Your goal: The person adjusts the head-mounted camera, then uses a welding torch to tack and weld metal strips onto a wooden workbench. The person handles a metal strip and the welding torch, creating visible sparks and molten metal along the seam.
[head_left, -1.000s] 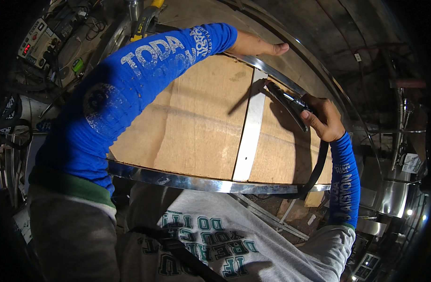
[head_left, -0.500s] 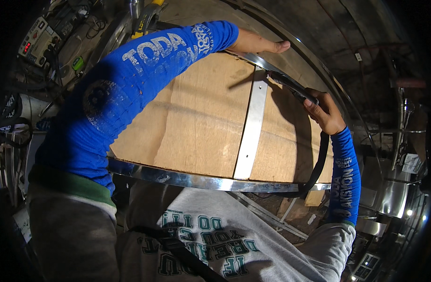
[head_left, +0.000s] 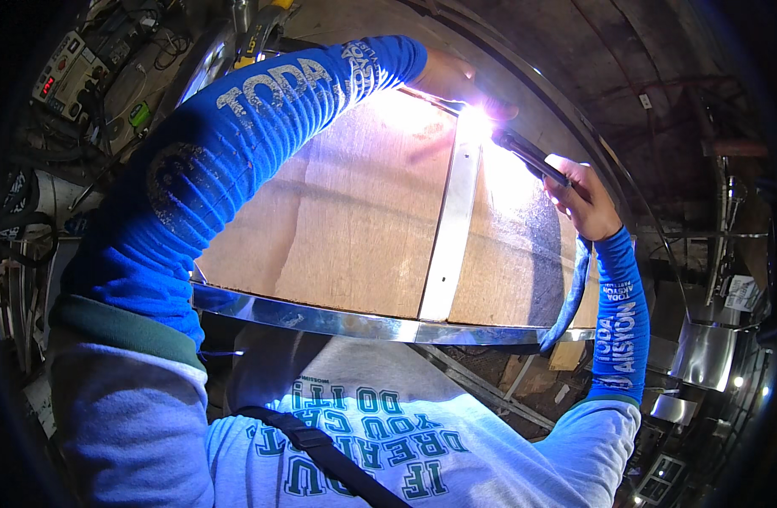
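Observation:
My right hand is closed round a black welding torch, its tip pointing left to a bright welding arc. The arc burns where a flat metal strip meets the panel's far edge. This strip crosses a plywood panel framed by a shiny metal rim. Beside the arc, my left hand lies along the far edge with its fingers stretched out, partly washed out by glare. From the torch a dark hose hangs past my right wrist over the panel's near edge.
A power unit with a red display stands at the far left, near a small green device. Beyond my left arm lies a yellow-and-black tool. Metal bars lie below the near rim, and shiny sheet metal stands at right.
A bright arc has lit at the torch tip, throwing white and violet light over the panel and my sleeves. Both hands stay nearly in place.

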{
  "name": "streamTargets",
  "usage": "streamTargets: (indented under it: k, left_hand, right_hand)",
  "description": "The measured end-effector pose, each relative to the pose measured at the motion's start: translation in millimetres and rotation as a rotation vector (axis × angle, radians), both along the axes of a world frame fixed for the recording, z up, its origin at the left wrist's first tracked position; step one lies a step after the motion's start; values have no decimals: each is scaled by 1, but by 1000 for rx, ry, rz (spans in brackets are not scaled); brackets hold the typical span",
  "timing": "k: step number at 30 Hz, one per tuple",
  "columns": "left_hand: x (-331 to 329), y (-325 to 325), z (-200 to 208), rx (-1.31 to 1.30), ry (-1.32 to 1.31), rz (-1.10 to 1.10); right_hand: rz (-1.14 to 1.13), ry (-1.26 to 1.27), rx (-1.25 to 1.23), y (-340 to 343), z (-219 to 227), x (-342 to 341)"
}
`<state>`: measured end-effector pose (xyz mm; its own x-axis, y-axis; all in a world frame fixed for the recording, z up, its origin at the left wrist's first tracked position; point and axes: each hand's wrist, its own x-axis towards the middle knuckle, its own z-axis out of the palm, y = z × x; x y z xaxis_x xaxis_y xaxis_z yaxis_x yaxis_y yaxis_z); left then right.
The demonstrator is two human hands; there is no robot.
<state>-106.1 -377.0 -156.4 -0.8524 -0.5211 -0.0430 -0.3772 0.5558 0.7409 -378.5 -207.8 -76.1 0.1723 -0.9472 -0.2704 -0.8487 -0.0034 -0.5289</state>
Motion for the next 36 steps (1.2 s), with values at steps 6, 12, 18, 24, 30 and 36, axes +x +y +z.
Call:
streamTargets:
  k: [6, 12, 18, 24, 30, 36]
  left_hand:
    - [-3, -5, -5, 79, 74, 33]
    - [-8, -9, -11, 42, 87, 18]
    - [-3, 1, 0, 69, 27, 50]
    - [7, 4, 15, 58, -47, -13]
    - [5, 4, 9, 96, -12, -12]
    - [2, 3, 7, 115, 9, -11]
  right_hand:
    - [81, -41, -71, 6, 3, -1]
    - [134, 61, 6, 1, 11, 0]
    - [-43, 38, 97, 1, 6, -3]
    - [-78, -68, -28, 1, 0, 5]
    - [97, -86, -141, 7, 6, 10]
    - [125, 61, 24, 4, 17, 7]
